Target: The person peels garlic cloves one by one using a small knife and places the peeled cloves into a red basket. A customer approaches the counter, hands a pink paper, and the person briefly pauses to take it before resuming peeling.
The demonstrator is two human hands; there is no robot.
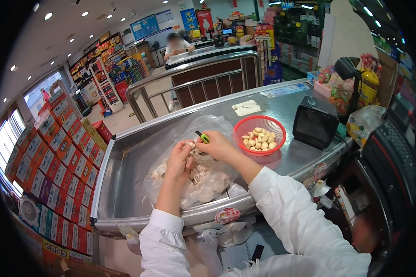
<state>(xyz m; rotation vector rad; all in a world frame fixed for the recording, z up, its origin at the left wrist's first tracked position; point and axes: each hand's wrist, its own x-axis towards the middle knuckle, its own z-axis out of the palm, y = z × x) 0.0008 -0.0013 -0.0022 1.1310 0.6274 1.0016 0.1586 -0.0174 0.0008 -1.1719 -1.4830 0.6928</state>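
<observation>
My left hand point(182, 157) pinches a small pale piece, probably a garlic clove, over an open clear plastic bag point(208, 126). Close beside it, my right hand point(216, 145) holds a small green-handled knife point(204, 138), its dark end pointing up and left; its fingertips meet the same piece. Garlic bulbs and papery skins point(199, 173) lie in the bag below both hands. To the right stands a red plastic basket point(240, 126) with several peeled cloves point(260, 139) in it. My fingers partly hide the piece.
On the metal checkout counter point(280, 93) are a flattened pale packet point(246, 107), a black countertop scanner point(315, 123) and candy displays. A steel railing point(194, 69) runs beyond. A person point(176, 46) sits at another counter. Stacked cartons point(62, 162) rise at the left.
</observation>
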